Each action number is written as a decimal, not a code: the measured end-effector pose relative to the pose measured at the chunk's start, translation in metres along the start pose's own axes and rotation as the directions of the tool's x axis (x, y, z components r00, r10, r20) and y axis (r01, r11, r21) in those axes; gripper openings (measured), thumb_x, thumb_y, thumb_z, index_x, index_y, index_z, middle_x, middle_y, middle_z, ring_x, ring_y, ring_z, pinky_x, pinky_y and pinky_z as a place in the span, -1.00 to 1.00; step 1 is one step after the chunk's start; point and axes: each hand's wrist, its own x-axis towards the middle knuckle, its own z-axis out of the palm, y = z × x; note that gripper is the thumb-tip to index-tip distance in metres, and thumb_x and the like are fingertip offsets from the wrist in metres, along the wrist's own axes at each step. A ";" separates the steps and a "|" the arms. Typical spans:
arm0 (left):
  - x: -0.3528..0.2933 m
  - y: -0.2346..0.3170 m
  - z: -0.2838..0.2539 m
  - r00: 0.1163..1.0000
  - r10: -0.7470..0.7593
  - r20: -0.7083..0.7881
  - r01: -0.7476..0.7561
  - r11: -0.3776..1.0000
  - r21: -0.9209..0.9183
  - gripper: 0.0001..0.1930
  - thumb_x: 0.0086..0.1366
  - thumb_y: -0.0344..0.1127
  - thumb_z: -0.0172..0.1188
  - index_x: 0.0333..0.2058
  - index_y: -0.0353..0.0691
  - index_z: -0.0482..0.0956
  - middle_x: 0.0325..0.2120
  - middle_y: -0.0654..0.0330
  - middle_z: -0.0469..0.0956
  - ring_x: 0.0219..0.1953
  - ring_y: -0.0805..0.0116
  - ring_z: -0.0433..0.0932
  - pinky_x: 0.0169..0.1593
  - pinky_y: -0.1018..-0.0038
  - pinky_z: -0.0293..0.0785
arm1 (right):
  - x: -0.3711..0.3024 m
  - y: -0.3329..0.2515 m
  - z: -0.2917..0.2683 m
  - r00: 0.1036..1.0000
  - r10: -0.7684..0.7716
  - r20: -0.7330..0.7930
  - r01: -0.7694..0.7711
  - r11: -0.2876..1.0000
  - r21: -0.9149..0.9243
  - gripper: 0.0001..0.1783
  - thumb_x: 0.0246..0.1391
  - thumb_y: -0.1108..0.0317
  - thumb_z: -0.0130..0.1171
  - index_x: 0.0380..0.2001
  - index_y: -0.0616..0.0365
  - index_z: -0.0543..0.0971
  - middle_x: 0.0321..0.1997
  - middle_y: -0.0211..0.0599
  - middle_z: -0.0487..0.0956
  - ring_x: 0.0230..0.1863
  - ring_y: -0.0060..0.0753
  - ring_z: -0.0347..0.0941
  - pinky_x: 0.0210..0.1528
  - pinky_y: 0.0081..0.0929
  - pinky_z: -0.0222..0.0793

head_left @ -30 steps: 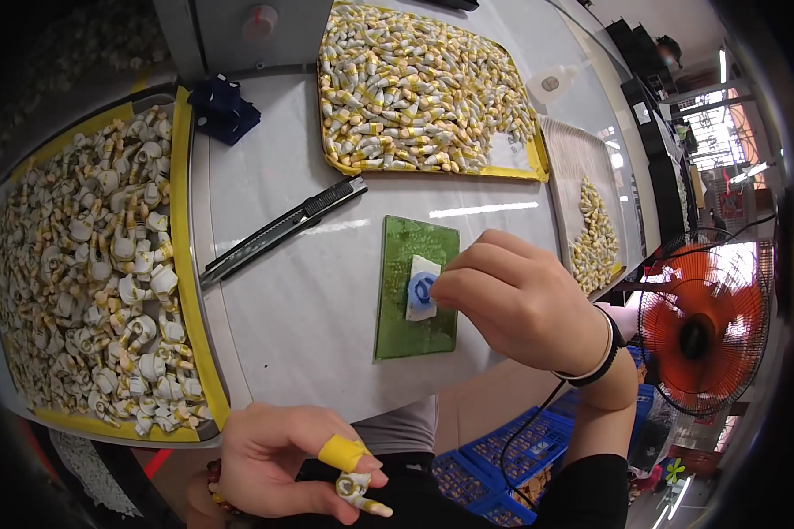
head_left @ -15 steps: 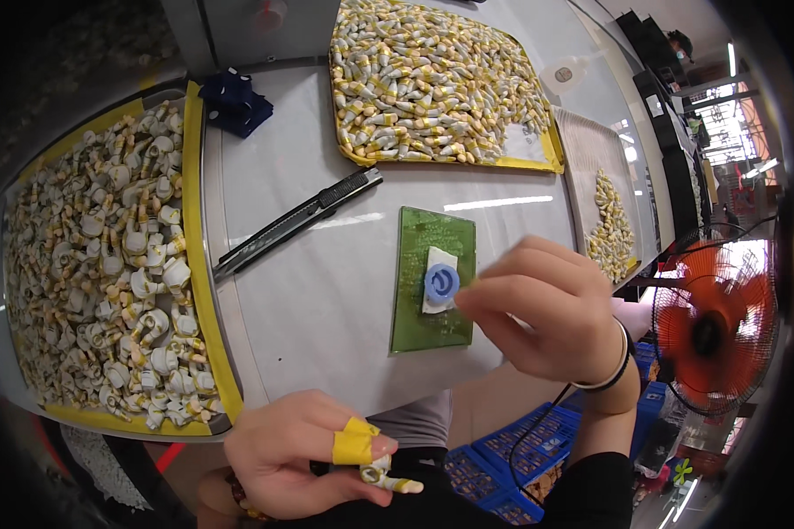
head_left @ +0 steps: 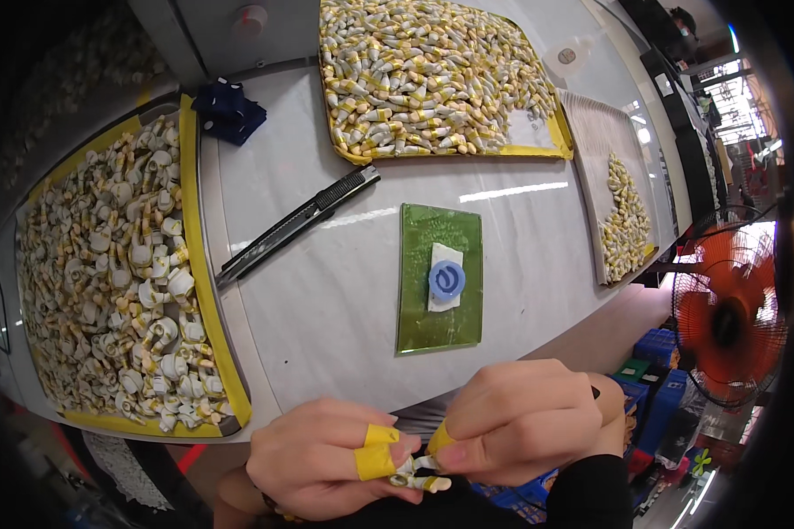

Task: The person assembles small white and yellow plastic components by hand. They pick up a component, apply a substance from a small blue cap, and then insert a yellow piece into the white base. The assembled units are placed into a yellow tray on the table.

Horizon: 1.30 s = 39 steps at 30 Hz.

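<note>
Both hands are working low, just on the person's side of the desk (head_left: 326,344)'s near edge. Beyond them, open room is stretching between the left tray (head_left: 191,220) and the green slab (head_left: 415,331), with the black cutter (head_left: 302,220) slanting across its far side. More bare surface is running from the slab's right edge toward the right tray (head_left: 587,132), while the far tray (head_left: 520,152)'s yellow edge is bounding the space beyond. On the slab, a blue disc (head_left: 447,280) is sitting on a white pad (head_left: 439,306), well inside the edges.

Now the small piece (head_left: 422,482): it's resting between the two hands, its tan tip pointing to the person's right and dipping slightly, its long axis lying nearly level, left to right. The left hand (head_left: 326,458) is pinching its body between taped fingers and thumb; the right hand (head_left: 520,413)'s fingers are pinching its pale upper end.
</note>
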 end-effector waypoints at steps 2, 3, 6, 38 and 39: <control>0.002 0.000 0.002 1.000 0.016 0.012 -0.016 1.000 0.022 -0.67 -0.15 -0.38 0.49 -0.36 -0.31 0.61 -0.43 0.17 0.61 -0.39 0.27 0.59 -0.29 0.46 0.56 | 0.000 0.000 -0.001 1.000 -0.001 -0.003 0.001 1.000 0.021 -0.83 -0.25 0.62 0.34 -0.55 0.23 0.53 -0.53 -0.22 0.56 -0.60 -0.29 0.50 -0.57 -0.48 0.48; -0.001 0.003 0.007 0.997 0.023 -0.070 -0.021 0.999 0.035 -0.67 -0.15 -0.38 0.49 -0.36 -0.31 0.61 -0.42 0.17 0.61 -0.38 0.26 0.59 -0.28 0.46 0.56 | 0.002 0.001 0.000 1.000 -0.009 0.006 0.009 0.999 0.039 -0.83 -0.25 0.62 0.33 -0.55 0.24 0.53 -0.54 -0.23 0.55 -0.60 -0.29 0.49 -0.57 -0.48 0.48; -0.007 0.001 0.018 0.979 0.040 -0.198 -0.047 0.998 -0.031 -0.66 -0.14 -0.38 0.48 -0.34 -0.30 0.60 -0.41 0.17 0.61 -0.35 0.25 0.59 -0.27 0.47 0.57 | 0.005 0.001 0.000 0.997 -0.080 0.022 0.080 0.996 0.034 -0.85 -0.22 0.62 0.32 -0.56 0.25 0.53 -0.53 -0.22 0.55 -0.60 -0.29 0.48 -0.57 -0.48 0.47; -0.003 0.006 0.004 0.971 0.234 -0.051 -0.212 0.940 0.267 -0.68 -0.08 -0.41 0.41 -0.32 -0.35 0.54 -0.41 0.07 0.58 -0.38 0.14 0.58 -0.27 0.37 0.56 | 0.003 -0.001 0.002 0.995 -0.092 0.034 0.090 0.995 0.046 -0.84 -0.23 0.68 0.29 -0.59 0.29 0.49 -0.50 -0.11 0.56 -0.58 -0.27 0.49 -0.56 -0.49 0.45; -0.001 0.009 0.005 0.978 0.189 -0.088 -0.161 0.952 0.261 -0.66 -0.13 -0.38 0.45 -0.34 -0.32 0.56 -0.42 0.12 0.59 -0.39 0.21 0.58 -0.29 0.41 0.57 | 0.004 -0.001 0.001 0.993 -0.103 0.052 0.101 0.994 0.039 -0.83 -0.24 0.68 0.30 -0.58 0.28 0.50 -0.49 -0.12 0.56 -0.58 -0.28 0.49 -0.56 -0.49 0.46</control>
